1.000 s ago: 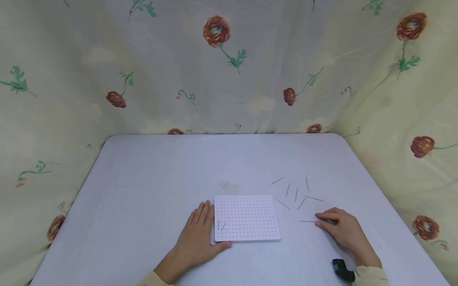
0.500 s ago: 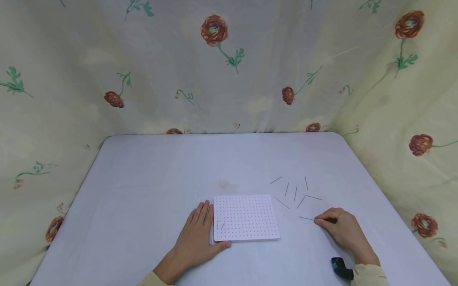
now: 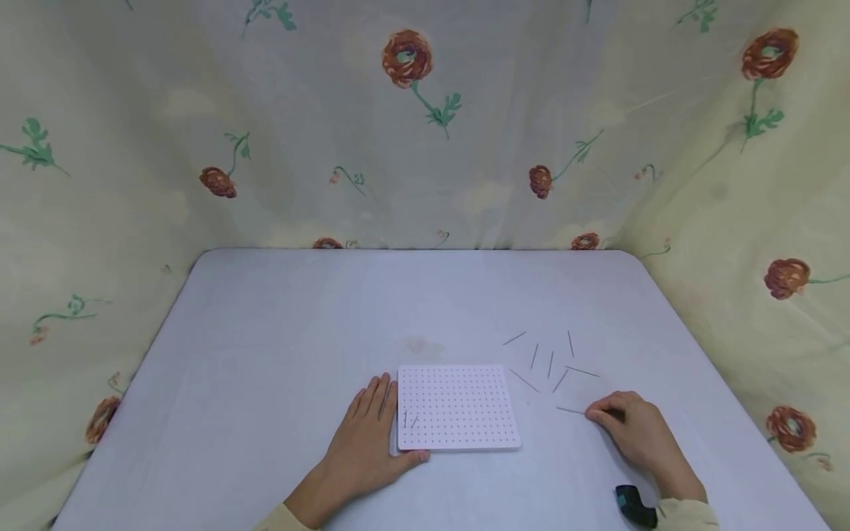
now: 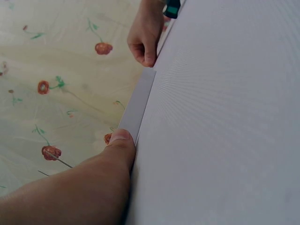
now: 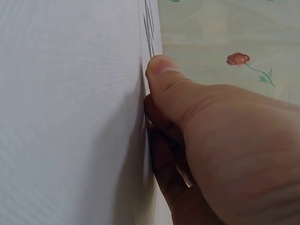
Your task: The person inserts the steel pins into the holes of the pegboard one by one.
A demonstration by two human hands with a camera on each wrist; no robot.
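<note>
My left hand (image 3: pixel 368 435) lies flat beside a white perforated board (image 3: pixel 458 405), straight fingers along its left side and thumb at its front edge. In the left wrist view the thumb (image 4: pixel 121 140) presses against the board's side. Two thin metal needles (image 3: pixel 415 422) stand in holes near the board's left edge. To the right, my right hand (image 3: pixel 634 435) pinches another needle (image 3: pixel 569 410) between thumb and fingertips; its free end points left towards the board. The right wrist view shows thumb and fingers together close to the tabletop, the pinched needle hardly visible there.
Several loose needles (image 3: pixel 550 364) lie scattered on the white table (image 3: pixel 279 332) beyond the right hand. A black device (image 3: pixel 635 507) sits at the right wrist. Flowered cloth (image 3: pixel 465 192) hangs behind and at both sides of the table.
The right thumb and fingertips have come together on the needle, and its left end has tilted up slightly from lying level. The left hand and board hold their place.
</note>
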